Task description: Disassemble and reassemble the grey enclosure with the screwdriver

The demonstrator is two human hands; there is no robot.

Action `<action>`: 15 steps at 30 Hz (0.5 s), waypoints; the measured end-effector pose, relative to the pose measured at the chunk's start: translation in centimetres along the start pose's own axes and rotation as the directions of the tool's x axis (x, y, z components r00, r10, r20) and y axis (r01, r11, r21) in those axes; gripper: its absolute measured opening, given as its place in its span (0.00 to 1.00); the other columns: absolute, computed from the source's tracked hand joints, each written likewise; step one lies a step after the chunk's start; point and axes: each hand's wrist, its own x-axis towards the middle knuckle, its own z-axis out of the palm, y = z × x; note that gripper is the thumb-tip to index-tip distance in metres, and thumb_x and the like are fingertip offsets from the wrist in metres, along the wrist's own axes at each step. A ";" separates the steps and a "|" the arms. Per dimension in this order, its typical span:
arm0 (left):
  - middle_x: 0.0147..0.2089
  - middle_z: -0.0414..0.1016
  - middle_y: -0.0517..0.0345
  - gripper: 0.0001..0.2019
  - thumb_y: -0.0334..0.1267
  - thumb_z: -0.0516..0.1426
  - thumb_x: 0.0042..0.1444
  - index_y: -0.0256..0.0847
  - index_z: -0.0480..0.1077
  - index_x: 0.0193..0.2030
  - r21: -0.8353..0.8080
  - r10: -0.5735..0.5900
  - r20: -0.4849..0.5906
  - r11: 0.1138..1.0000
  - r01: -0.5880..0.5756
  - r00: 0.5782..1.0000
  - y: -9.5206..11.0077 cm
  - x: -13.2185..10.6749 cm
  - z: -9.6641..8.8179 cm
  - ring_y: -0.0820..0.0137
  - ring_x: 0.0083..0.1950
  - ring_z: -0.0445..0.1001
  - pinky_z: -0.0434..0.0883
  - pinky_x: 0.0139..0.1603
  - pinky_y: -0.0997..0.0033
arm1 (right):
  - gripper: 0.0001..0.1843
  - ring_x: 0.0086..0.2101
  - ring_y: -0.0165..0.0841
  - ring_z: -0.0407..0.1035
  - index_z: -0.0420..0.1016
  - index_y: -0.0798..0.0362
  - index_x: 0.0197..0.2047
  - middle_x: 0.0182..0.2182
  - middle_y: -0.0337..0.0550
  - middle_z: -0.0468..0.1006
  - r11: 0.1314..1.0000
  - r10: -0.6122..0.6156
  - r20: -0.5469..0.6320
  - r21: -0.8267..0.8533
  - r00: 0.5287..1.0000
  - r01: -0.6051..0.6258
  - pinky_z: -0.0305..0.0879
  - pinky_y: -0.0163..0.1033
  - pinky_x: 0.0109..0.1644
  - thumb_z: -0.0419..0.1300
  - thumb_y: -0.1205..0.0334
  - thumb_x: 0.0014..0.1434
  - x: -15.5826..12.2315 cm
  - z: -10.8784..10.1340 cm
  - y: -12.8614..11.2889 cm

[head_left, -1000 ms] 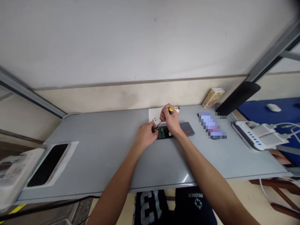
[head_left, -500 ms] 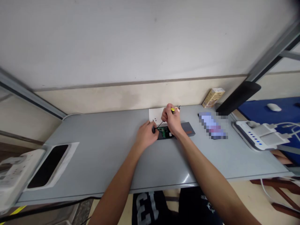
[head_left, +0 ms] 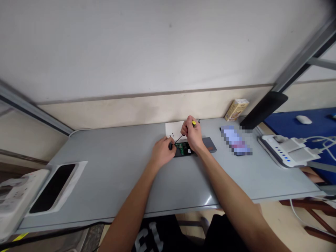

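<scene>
My right hand (head_left: 193,135) is closed around a screwdriver (head_left: 194,123) with a yellow-ended handle. Its thin shaft slants down to the left, the tip near the left end of an opened dark grey device (head_left: 209,144). A green circuit board (head_left: 181,148) shows inside the casing. My left hand (head_left: 162,153) is at the device's left end, thumb and fingers closed about a small dark piece (head_left: 170,145); whether that piece is attached cannot be made out. Behind the device lies a white sheet (head_left: 172,127) with several tiny dark specks, like screws, on it.
A blurred phone (head_left: 235,140) lies right of the device. A small yellow carton (head_left: 236,109) and a black cylinder (head_left: 264,110) stand behind it. A power strip (head_left: 278,151) sits at the right edge; a black-screened phone (head_left: 54,189) and a white socket block (head_left: 22,196) are at left.
The view has shifted slightly, and my legs below the desk have moved apart. Both hands keep nearly the same hold and place at the device.
</scene>
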 end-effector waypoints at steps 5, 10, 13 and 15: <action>0.42 0.75 0.56 0.05 0.33 0.56 0.61 0.45 0.72 0.41 0.000 -0.003 0.004 1.000 0.003 1.000 0.0 0.0 0.0 0.66 0.42 0.74 0.67 0.42 0.68 | 0.30 0.20 0.24 0.44 0.53 0.48 0.29 0.20 0.29 0.51 1.000 0.003 0.029 0.006 1.000 -0.003 0.46 0.33 0.22 0.60 0.32 0.60 0.0 0.0 0.0; 0.42 0.77 0.56 0.04 0.32 0.57 0.59 0.44 0.72 0.39 -0.004 -0.007 0.017 1.000 0.007 1.000 0.0 0.1 -0.2 0.65 0.42 0.74 0.67 0.42 0.68 | 0.31 0.20 0.24 0.44 0.52 0.48 0.29 0.20 0.28 0.50 1.000 0.010 0.031 0.016 0.999 -0.011 0.46 0.33 0.22 0.61 0.32 0.60 0.0 0.1 0.1; 0.40 0.77 0.55 0.04 0.33 0.57 0.59 0.45 0.72 0.41 0.007 -0.025 0.039 1.000 0.024 0.999 0.0 0.1 -0.3 0.65 0.42 0.75 0.66 0.41 0.68 | 0.31 0.20 0.24 0.44 0.52 0.48 0.29 0.20 0.28 0.50 1.000 0.017 0.038 0.003 0.999 -0.017 0.47 0.33 0.22 0.60 0.32 0.59 -0.1 0.2 0.1; 0.37 0.76 0.56 0.05 0.34 0.57 0.60 0.45 0.73 0.41 0.019 -0.042 0.053 0.999 0.041 0.998 0.0 0.1 -0.3 0.64 0.40 0.75 0.65 0.39 0.68 | 0.31 0.20 0.24 0.43 0.52 0.48 0.29 0.20 0.28 0.50 1.000 0.020 0.046 0.004 0.999 -0.020 0.46 0.33 0.22 0.61 0.32 0.59 -0.1 0.2 0.2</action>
